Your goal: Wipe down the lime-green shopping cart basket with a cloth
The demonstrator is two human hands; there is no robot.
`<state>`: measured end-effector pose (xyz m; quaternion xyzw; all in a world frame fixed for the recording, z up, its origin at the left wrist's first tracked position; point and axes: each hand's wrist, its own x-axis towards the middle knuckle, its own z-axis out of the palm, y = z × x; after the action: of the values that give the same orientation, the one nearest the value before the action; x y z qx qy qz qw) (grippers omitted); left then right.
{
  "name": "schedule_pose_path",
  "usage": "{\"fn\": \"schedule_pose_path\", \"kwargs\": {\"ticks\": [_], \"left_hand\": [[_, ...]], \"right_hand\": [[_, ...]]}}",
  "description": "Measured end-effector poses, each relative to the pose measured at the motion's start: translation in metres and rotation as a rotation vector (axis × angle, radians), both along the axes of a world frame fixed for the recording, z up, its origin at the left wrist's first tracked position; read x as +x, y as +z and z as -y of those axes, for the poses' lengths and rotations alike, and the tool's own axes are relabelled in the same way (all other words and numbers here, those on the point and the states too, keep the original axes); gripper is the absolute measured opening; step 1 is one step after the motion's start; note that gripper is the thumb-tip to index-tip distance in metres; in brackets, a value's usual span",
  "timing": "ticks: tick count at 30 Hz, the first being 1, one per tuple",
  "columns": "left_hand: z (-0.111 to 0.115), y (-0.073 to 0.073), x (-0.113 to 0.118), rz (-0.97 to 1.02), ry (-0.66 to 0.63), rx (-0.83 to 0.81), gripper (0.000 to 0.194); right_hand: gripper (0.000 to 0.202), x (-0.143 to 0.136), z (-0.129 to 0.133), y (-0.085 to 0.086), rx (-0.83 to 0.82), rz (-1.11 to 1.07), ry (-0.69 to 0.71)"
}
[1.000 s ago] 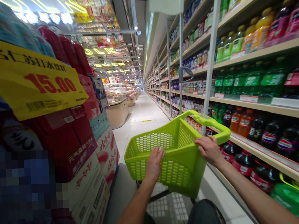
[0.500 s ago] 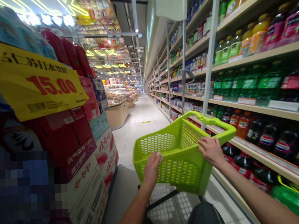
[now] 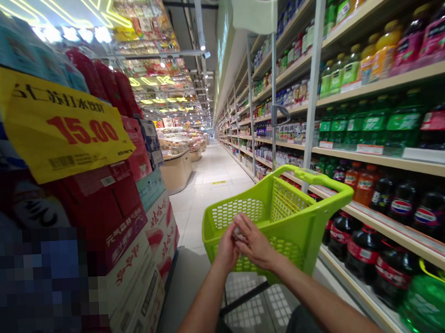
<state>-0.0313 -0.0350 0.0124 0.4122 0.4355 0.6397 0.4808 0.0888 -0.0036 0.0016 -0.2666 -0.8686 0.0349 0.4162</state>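
Note:
A lime-green shopping cart [image 3: 304,227] with perforated basket walls stands in front of me, turned so that its handle points right. Over its near side, my left hand [image 3: 228,246] and my right hand [image 3: 253,239] are brought together. The fingers of my left hand are curled around something small and pale, which I cannot make out. My right hand's fingers lie against it and against my left hand. Neither hand grips the cart's handle [image 3: 330,185].
Shelves of bottled drinks [image 3: 386,153] line the right side. Stacked drink cartons [image 3: 125,241] with a yellow price sign [image 3: 71,129] stand close on the left. A tiled aisle [image 3: 217,162] runs ahead, past a beige display bin [image 3: 178,173].
My right hand has left the cart's rear rim and moved left to meet my left hand. My left hand has shifted slightly, and the view has moved a little.

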Motion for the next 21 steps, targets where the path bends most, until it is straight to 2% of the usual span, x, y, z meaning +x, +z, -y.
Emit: {"fn": "schedule_pose_path", "kwargs": {"ticks": [2,3,6,8,10,12,14,16,19,21], "left_hand": [[0.004,0.007,-0.011,-0.071,-0.094,-0.022,0.057],[0.007,0.006,-0.021,-0.167,-0.065,-0.046,0.058],[0.011,-0.011,-0.055,-0.624,0.243,-0.084,0.04],[0.012,-0.029,-0.071,-0.989,0.339,-0.106,0.043],[0.012,-0.045,-0.079,-1.293,0.279,-0.157,0.055],[0.013,-0.051,-0.081,-1.467,0.217,-0.21,0.058],[0.013,-0.049,-0.078,-1.541,0.197,-0.241,0.058],[0.013,-0.042,-0.076,-1.558,0.179,-0.272,0.059],[0.01,-0.033,-0.072,-1.513,0.18,-0.319,0.061],[0.008,-0.031,-0.069,-1.472,0.187,-0.33,0.059]], "right_hand": [[0.055,-0.03,0.001,-0.006,-0.058,-0.048,0.062],[0.051,-0.04,-0.001,-0.008,-0.075,-0.061,0.068],[0.04,-0.06,-0.01,-0.016,-0.063,-0.01,0.041],[0.034,-0.071,-0.014,-0.024,-0.017,0.081,-0.012],[0.03,-0.079,-0.018,-0.034,0.026,0.167,-0.064],[0.028,-0.076,-0.026,-0.039,0.051,0.212,-0.099],[0.026,-0.056,-0.038,-0.037,0.053,0.214,-0.136],[0.026,-0.016,-0.055,-0.027,0.047,0.197,-0.194],[0.032,0.048,-0.077,-0.007,0.048,0.157,-0.302],[0.032,0.068,-0.08,0.001,0.06,0.139,-0.365]]}}
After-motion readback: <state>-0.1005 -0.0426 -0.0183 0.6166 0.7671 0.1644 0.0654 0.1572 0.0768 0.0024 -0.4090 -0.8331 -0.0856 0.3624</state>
